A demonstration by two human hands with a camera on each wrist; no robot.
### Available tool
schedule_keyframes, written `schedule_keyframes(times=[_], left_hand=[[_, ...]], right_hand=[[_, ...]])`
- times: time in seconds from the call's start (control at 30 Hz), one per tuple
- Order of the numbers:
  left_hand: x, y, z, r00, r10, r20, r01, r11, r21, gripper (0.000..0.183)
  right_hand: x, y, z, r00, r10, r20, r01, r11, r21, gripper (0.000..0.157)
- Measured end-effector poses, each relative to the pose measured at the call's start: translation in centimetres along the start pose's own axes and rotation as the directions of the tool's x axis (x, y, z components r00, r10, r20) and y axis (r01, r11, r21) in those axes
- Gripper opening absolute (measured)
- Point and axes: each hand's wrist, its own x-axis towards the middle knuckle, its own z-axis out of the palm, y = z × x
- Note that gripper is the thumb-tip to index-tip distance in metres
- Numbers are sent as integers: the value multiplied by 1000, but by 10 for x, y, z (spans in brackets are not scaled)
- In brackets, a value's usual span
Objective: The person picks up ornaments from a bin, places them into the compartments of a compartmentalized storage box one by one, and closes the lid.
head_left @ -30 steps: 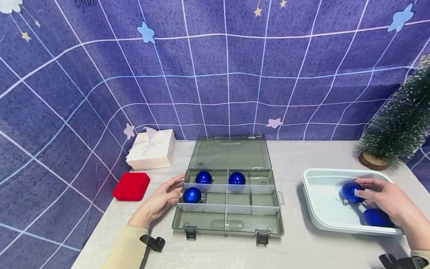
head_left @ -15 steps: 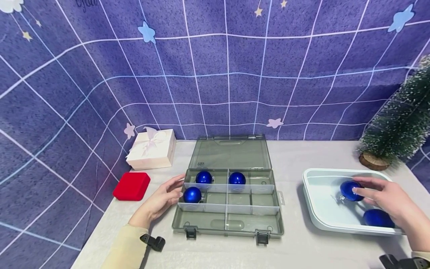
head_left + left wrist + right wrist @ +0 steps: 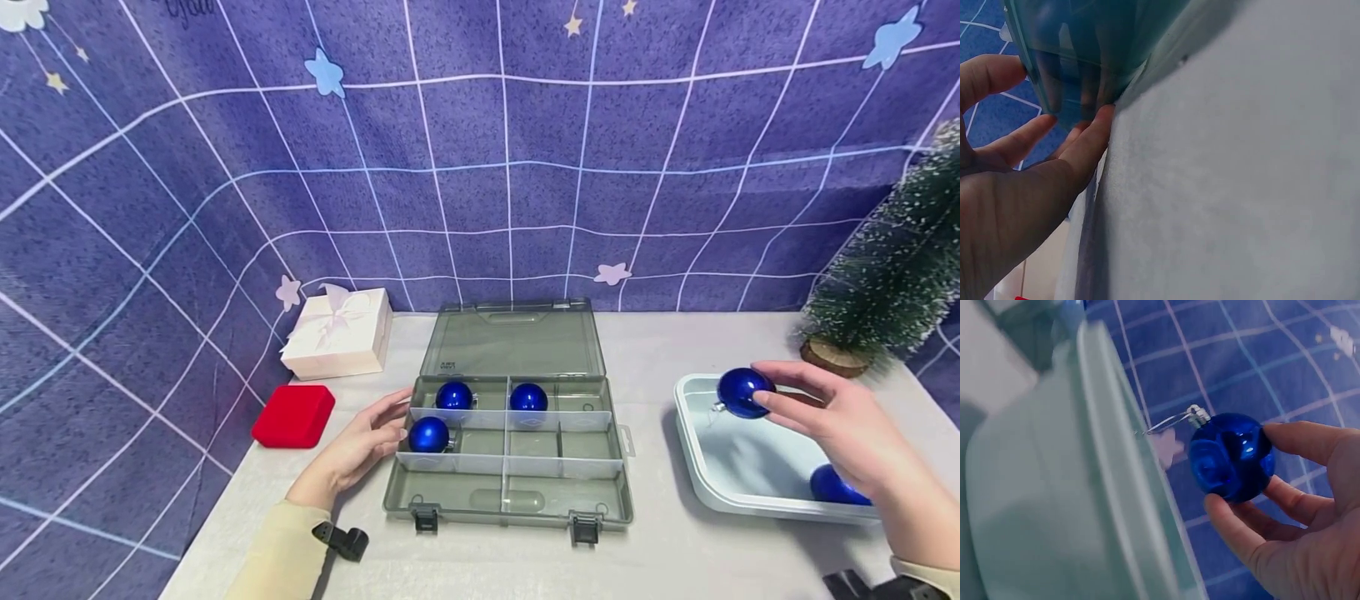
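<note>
My right hand (image 3: 847,425) pinches a shiny blue Christmas ball (image 3: 744,392) between thumb and fingers, above the pale plastic tub (image 3: 701,492). In the right wrist view the silver cap and thin loop of that ball (image 3: 1233,457) point away from the palm. A second blue ball (image 3: 836,485) lies in the tub, partly behind the hand. My left hand (image 3: 367,446) touches the left side of a grey see-through compartment box (image 3: 450,492) with relaxed fingers. Inside the box sit a blue ball (image 3: 454,397) back left, another ball (image 3: 528,400) back right and a third ball (image 3: 429,435) in the middle row.
The box lid (image 3: 517,342) lies open toward the back wall cloth. At left are a red case (image 3: 294,417) and a white gift box (image 3: 337,333) with a ribbon. A frosted small tree (image 3: 892,275) on a wooden base stands behind the tub at right.
My right hand has lifted the blue ball from inside the tub and carried it up and to the left. The left hand stays at the box's side.
</note>
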Motion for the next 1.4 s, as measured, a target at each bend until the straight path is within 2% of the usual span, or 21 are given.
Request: schedule_keyframes(times=[0.13,0.23,0.63,0.8,1.1,1.4], left_hand=[[0,0,0,1000,5,3,-5,1000,1,76],[0,0,-1,1000,2,1,-2,1000,-2,76],[-1,0,0,1000,-7,1,7,1000,-3,75],[-1,0,-1,1000,-10,-2,10,1000,-1,75],[-1,-1,0,1000,-11,1,11,1000,-1,75],[0,-2,-2,1000,-7,2,7,1000,1,77]], right_hand=[[3,-10,23,997,-63,48,55,986,160,41],[7,-17,41,992,-90,85,72,978,197,41],[19,-46,124,989,-66,133,45,987,156,32],[24,-49,153,986,-29,162,7,991,133,39],[34,-42,200,971,11,241,-52,984,167,45],[43,-22,243,971,73,228,-101,989,111,38]])
